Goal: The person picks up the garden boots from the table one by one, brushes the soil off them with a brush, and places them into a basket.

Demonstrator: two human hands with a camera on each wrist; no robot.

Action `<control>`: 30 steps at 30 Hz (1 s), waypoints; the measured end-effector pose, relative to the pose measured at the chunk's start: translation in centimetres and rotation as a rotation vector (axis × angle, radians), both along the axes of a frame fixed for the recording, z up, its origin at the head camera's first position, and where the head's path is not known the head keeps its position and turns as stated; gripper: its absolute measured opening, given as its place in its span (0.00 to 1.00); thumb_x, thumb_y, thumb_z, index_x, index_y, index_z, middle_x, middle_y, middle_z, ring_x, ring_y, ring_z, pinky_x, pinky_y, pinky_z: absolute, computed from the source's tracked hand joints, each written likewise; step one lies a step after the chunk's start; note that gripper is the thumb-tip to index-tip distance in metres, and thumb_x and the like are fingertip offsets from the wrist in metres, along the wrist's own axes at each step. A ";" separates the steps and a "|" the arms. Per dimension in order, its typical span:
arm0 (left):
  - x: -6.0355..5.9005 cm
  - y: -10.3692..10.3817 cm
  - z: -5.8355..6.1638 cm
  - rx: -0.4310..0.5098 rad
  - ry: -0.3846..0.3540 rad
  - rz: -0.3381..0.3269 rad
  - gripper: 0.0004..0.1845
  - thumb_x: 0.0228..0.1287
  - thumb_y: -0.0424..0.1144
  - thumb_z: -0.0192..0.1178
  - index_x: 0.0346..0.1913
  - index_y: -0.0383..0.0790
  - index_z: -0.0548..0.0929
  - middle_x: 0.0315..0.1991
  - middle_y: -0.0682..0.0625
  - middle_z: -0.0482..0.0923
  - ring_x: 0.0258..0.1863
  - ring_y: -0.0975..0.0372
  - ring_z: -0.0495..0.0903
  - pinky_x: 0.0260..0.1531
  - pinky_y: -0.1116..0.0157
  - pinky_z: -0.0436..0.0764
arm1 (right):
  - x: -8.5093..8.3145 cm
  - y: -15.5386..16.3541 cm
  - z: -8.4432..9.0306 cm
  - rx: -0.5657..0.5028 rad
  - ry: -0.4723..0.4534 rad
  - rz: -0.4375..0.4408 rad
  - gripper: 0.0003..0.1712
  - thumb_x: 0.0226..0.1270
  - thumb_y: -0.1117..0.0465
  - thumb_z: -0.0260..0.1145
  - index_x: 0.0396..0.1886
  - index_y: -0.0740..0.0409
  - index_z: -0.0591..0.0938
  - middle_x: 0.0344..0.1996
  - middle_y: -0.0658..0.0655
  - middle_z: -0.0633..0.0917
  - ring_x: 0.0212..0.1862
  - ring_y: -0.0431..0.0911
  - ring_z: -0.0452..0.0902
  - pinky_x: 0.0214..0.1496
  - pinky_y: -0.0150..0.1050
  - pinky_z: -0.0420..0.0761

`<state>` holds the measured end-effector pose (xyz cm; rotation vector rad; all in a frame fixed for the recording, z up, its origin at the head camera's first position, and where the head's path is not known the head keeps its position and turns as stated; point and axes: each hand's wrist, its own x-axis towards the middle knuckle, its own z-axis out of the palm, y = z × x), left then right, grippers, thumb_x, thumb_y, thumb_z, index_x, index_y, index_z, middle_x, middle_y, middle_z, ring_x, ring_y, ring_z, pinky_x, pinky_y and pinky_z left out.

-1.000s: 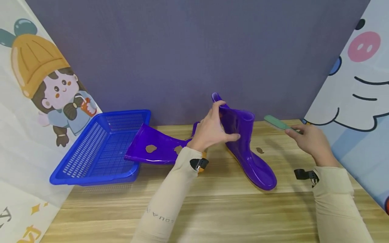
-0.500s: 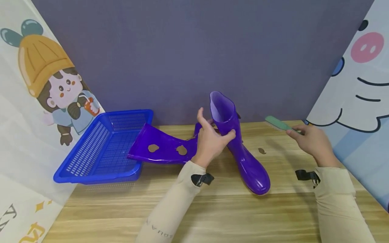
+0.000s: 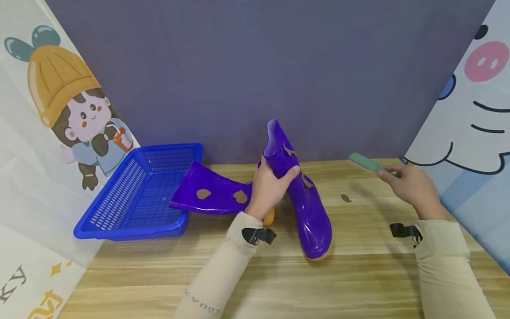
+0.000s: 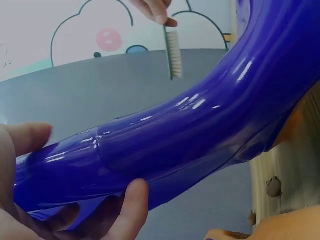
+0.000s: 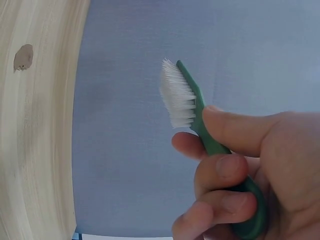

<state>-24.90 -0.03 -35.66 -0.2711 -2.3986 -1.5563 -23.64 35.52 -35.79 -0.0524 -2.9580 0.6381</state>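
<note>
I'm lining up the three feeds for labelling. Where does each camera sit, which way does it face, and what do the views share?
Head: worn on the head, looking forward and down at the table; both sleeved arms, left hand gripping the upright boot, right hand.
Left wrist: under the boot's shaft; left fingers show.
Right wrist: faces the backdrop; right fingers grip the green brush.
Shared: brush and boot appear in head and left wrist views.

Light is bright and even, from above, with soft shadows under the sleeves on the surface [image 3: 279,283]. Glare streaks run along the boot [image 4: 200,125]. The head view bends at its edges; close fingers [image 4: 132,210] look soft.
</note>
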 end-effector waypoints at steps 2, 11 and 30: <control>-0.1 -0.2 -0.1 0.046 -0.005 -0.025 0.36 0.63 0.54 0.68 0.69 0.43 0.70 0.60 0.44 0.83 0.59 0.53 0.84 0.60 0.57 0.82 | 0.0 0.0 0.0 -0.001 -0.002 0.009 0.42 0.80 0.38 0.49 0.68 0.75 0.72 0.57 0.84 0.76 0.53 0.77 0.76 0.44 0.67 0.78; -1.0 -0.8 0.1 0.189 -0.032 -0.062 0.30 0.62 0.41 0.69 0.66 0.38 0.73 0.58 0.42 0.83 0.56 0.52 0.84 0.60 0.58 0.83 | -0.2 -0.1 0.1 -0.006 -0.014 0.058 0.42 0.82 0.39 0.46 0.68 0.75 0.71 0.59 0.84 0.74 0.56 0.78 0.73 0.48 0.69 0.76; -2.1 -3.0 1.1 0.434 -0.151 -0.233 0.21 0.60 0.32 0.69 0.57 0.35 0.82 0.50 0.37 0.87 0.40 0.60 0.86 0.48 0.63 0.86 | -0.4 -2.6 -0.5 -0.065 0.052 0.231 0.31 0.85 0.44 0.42 0.47 0.67 0.78 0.26 0.61 0.76 0.23 0.46 0.65 0.25 0.40 0.66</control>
